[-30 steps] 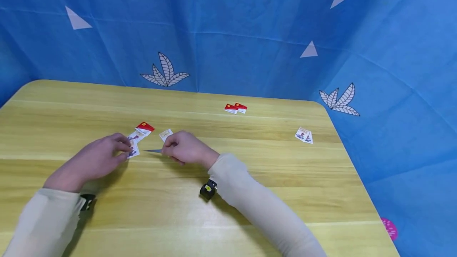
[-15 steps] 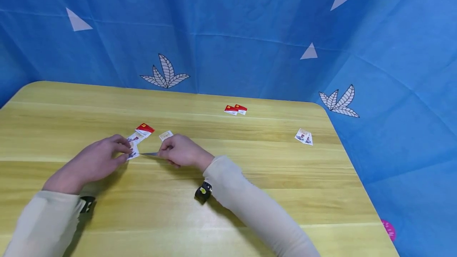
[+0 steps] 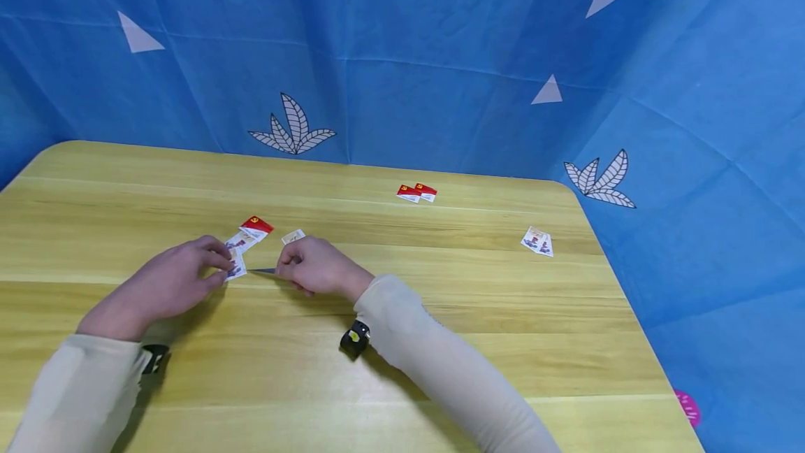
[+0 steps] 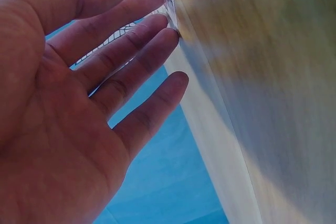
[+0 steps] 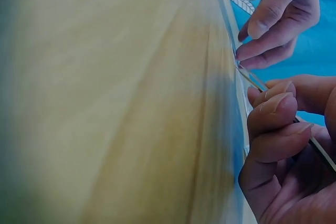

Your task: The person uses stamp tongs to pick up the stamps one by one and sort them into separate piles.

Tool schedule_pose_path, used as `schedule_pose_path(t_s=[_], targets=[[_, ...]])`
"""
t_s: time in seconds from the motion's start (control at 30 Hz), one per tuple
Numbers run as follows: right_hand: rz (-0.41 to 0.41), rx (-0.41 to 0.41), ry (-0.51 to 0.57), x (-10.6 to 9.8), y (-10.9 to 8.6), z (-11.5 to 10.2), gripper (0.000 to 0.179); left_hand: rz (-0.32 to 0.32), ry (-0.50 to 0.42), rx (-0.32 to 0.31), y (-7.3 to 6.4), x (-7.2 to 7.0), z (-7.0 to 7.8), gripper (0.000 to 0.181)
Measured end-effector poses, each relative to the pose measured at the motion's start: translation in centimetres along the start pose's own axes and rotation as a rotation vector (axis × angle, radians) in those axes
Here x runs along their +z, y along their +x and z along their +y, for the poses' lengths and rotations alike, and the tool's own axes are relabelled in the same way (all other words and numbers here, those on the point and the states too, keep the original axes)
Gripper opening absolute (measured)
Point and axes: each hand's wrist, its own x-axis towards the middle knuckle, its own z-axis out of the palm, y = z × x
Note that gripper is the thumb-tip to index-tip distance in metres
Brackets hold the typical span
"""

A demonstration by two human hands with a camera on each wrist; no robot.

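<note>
My right hand (image 3: 321, 265) pinches slim pointed tweezers (image 3: 263, 270), also seen as tweezers (image 5: 254, 79) in the right wrist view. Their tip points left and meets the edge of a white-bordered stamp (image 3: 237, 268). On that stamp's left side rest the fingertips of my left hand (image 3: 170, 282); in the left wrist view its fingers are fairly straight, thumb apart. Just above lies another pale stamp (image 3: 242, 242), overlapped by a red and white stamp (image 3: 256, 226). A further small stamp (image 3: 293, 237) is partly hidden behind my right hand.
Two overlapping red and white stamps (image 3: 416, 193) lie near the table's back edge. Farther right are two overlapping pale stamps (image 3: 537, 241). A blue curtain (image 3: 402, 54) hangs behind and to the right of the wooden table (image 3: 440, 369).
My right hand has moved slightly left and down, bringing the tweezers' tip to the stamp's edge. My left hand has stayed in place.
</note>
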Motion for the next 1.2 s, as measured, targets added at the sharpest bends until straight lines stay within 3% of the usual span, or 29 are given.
schedule_pose_path(t_s=[0.77, 1.2], targets=[[-0.025, 0.013, -0.002, 0.09, 0.35, -0.15, 0.018, -0.003, 0.009, 0.007, 0.14, -0.01, -0.17, 0.017], [-0.011, -0.009, -0.095, 0.12, 0.39, -0.42, 0.012, -0.003, 0.008, 0.016, 0.11, 0.08, -0.18, 0.017]])
